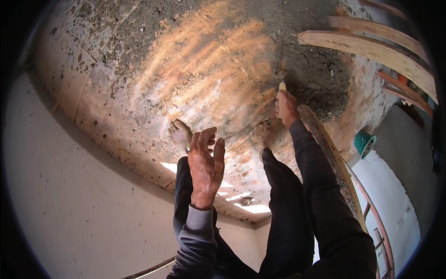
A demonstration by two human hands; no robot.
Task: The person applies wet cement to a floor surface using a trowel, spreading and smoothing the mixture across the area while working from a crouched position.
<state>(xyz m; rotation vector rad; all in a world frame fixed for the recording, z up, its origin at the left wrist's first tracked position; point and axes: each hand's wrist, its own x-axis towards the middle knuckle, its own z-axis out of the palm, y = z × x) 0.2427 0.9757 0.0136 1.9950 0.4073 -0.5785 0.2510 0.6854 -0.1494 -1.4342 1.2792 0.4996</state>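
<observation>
Pale-handled tool (282, 87): my left hand (204, 162) is well left of it, empty, thumb apart, fingers loosely bent; my right hand (287, 108) has it, fingers wrapped round, long axis pointing away from me, beside the dark heap (325, 79). Working end's too blurred to call.

The floor (209, 65) looks like wood sheets, matt and scuffed, with orange smears and gritty specks. The wet-looking mud (323, 86) is dark grey, rough and lumpy. The handle (282, 87) in the right hand (287, 109) looks like smooth, pale wood. The curved-looking planks (362, 45) are bare wood, dull and a bit rough. The bucket (364, 143) is green and looks like plastic. The wall (93, 186) is flat, matt and dotted with specks. The left sleeve (197, 237) is soft grey cloth with a ribbed cuff; the trousers (285, 204) are dull black cloth.
</observation>
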